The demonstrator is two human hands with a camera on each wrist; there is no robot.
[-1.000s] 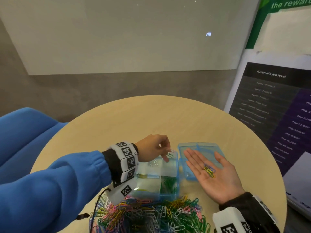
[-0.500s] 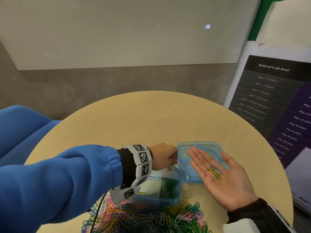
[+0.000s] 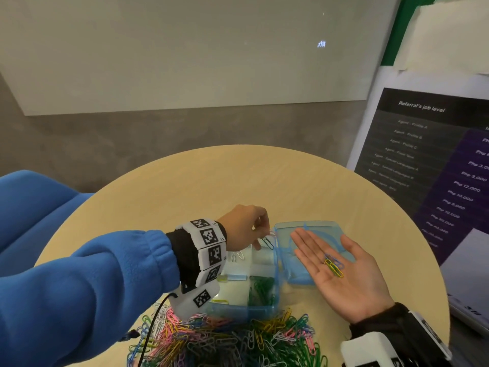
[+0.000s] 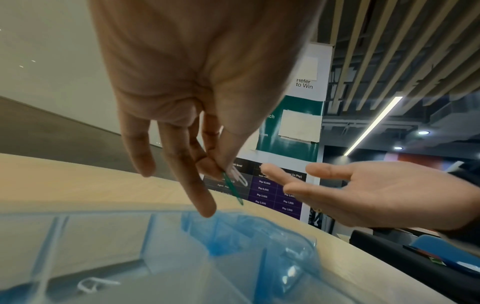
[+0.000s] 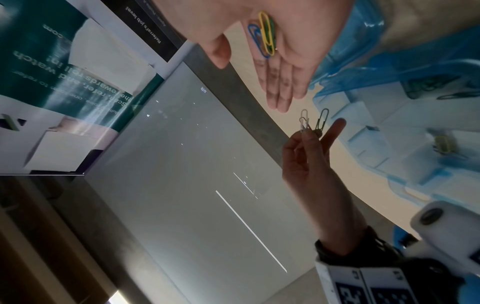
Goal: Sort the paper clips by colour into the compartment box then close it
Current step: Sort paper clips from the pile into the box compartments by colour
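While the left hand (image 3: 244,226) pinches a green clip (image 3: 267,242) and a white clip (image 5: 303,120) between thumb and fingertips above the far right compartment of the blue compartment box (image 3: 279,300), the right hand (image 3: 344,271) lies flat and palm-up over the box's open lid (image 3: 312,225), a few clips (image 3: 334,266) resting loose on it. Just nearer than the box, the mixed clip pile (image 3: 232,340) covers the round table (image 3: 238,178).

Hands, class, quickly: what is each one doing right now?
Left hand: pinching a green clip and a white clip.
Right hand: open, palm up, paper clips resting on it.
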